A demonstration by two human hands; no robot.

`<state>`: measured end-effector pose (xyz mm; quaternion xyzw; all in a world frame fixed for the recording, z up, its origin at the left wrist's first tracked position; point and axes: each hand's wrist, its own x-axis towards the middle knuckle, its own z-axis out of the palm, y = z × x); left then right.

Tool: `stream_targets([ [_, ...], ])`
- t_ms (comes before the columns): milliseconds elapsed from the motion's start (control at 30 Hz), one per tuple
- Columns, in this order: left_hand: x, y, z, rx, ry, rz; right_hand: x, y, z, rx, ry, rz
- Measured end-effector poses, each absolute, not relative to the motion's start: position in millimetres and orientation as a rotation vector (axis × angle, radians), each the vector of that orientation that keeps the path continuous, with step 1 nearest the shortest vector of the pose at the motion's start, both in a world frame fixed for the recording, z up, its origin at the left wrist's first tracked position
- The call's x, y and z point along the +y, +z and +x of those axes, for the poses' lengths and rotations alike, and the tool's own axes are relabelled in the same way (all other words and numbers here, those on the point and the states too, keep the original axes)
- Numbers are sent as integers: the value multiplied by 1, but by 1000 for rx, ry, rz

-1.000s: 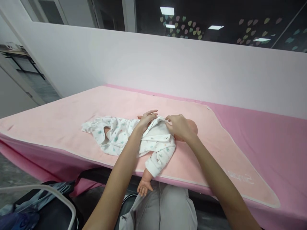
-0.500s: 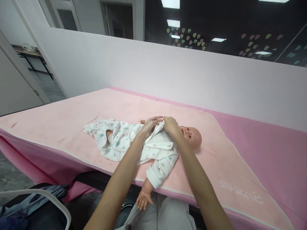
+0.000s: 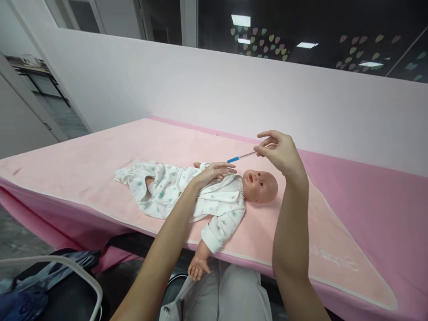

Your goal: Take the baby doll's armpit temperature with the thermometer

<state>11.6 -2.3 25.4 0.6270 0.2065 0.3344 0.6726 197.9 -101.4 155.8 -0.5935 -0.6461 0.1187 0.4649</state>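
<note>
Blue-tipped stick (image 3: 233,159), slim with a clear shaft, maybe a thermometer: held aloft above the chest of the doll (image 3: 219,196), blue end toward 8–9 o'clock, other end toward 2–3. Pinched at that other end between thumb and fingertips of the right hand (image 3: 281,151), with spare fingers loosely bent. Left hand (image 3: 212,174): palm down on the doll's chest, fingers stretched out, thumb hidden. Cannot tell about any hold on the white printed clothes (image 3: 163,187) beneath. Cannot tell about contact with the blue end either; right beside the fingertips in this view.

Measured from the left hand: right hand at 2 o'clock, doll's head (image 3: 261,186) between 3 and 4, clothed legs at 9, doll's near hand (image 3: 199,266) between 6 and 7, hanging past the edge of the peach mat (image 3: 110,142).

Step in hand, as a judgement: handling the stick clear of the clothes. Next move likely calls for a firm pinch on the thin shaft, blue end kept off the head, light left palm.

Versus half a second ago: right hand then down at the collar, now up and away; stick now in plain sight; raised front flap now flatter. Left hand roughly unmoved.
</note>
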Motion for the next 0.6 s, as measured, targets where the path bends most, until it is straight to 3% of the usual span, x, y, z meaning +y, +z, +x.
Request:
stream_targets([
  [600, 9, 16, 10, 314, 1118, 984, -71, 134, 199, -1662, 572, -1299],
])
